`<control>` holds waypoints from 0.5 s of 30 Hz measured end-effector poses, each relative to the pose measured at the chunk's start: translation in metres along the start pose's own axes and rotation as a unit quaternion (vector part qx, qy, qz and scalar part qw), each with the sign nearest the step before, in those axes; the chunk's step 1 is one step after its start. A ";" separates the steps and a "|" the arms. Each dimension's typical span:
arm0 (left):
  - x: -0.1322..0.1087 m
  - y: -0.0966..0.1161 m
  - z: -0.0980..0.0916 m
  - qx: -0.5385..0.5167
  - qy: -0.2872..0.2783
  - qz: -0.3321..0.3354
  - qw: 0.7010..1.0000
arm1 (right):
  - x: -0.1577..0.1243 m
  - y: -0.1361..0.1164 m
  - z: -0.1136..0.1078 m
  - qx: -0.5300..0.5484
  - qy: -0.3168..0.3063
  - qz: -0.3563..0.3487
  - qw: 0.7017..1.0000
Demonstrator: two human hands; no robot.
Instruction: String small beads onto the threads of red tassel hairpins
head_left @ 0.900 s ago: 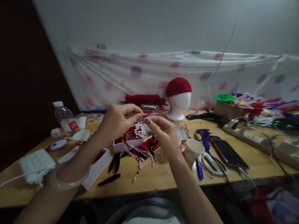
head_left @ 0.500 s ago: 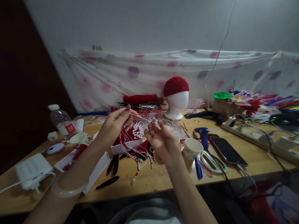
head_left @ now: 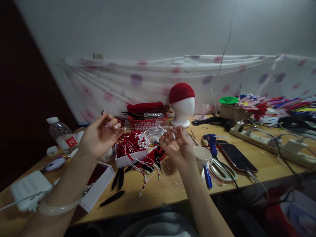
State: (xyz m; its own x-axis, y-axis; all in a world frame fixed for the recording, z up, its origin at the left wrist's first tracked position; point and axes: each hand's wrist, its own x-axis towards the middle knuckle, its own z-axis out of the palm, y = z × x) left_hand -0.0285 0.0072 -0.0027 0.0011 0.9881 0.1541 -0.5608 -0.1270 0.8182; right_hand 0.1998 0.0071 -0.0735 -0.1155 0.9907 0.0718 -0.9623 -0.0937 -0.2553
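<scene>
My left hand [head_left: 98, 136] is raised over the left half of the table. Its fingers are loosely curled and apart, and I see nothing between them. My right hand [head_left: 176, 144], palm up, pinches a thin white cord [head_left: 170, 127] between thumb and fingers; part of the cord is hard to make out. Between the hands lies an open white box [head_left: 132, 158] with red lining. White pearl beads [head_left: 143, 140] and white strings [head_left: 130, 153] spill over it. Strands of red, white and green beads [head_left: 144, 181] hang onto the table, and black feather-like pieces [head_left: 112, 198] lie in front.
Behind stands a white foam head [head_left: 184, 110] with a red cap, beside a red basket [head_left: 148, 123]. To the right are a paper cup [head_left: 201, 156], a blue glue gun [head_left: 211, 143], scissors [head_left: 225, 171], a phone [head_left: 238, 157] and a power strip [head_left: 264, 141]. A bottle [head_left: 60, 133] is at left.
My left hand has let go of the cord and drawn away to the left. My right hand stays near its place with the cord. The view has shifted slightly.
</scene>
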 end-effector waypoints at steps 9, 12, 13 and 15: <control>0.040 0.009 -0.048 0.573 -0.008 -0.185 0.798 | -0.010 -0.016 0.021 0.016 0.003 -0.018 1.000; 0.053 0.031 -0.052 0.677 -0.012 -0.192 0.710 | -0.014 -0.021 0.025 0.024 0.016 -0.029 0.999; 0.058 0.040 -0.053 0.711 -0.003 -0.172 0.682 | -0.015 -0.023 0.026 0.024 0.016 -0.030 0.999; 0.065 0.057 -0.052 0.777 0.017 -0.079 0.625 | -0.018 -0.024 0.027 0.021 0.013 -0.024 0.999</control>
State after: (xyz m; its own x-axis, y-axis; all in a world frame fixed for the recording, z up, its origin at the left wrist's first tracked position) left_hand -0.1036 0.0684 0.0254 -0.0775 0.9969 0.0132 0.9242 0.0669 0.3761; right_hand 0.2183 -0.0110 -0.0422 -0.0624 0.9964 0.0574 -0.9762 -0.0490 -0.2112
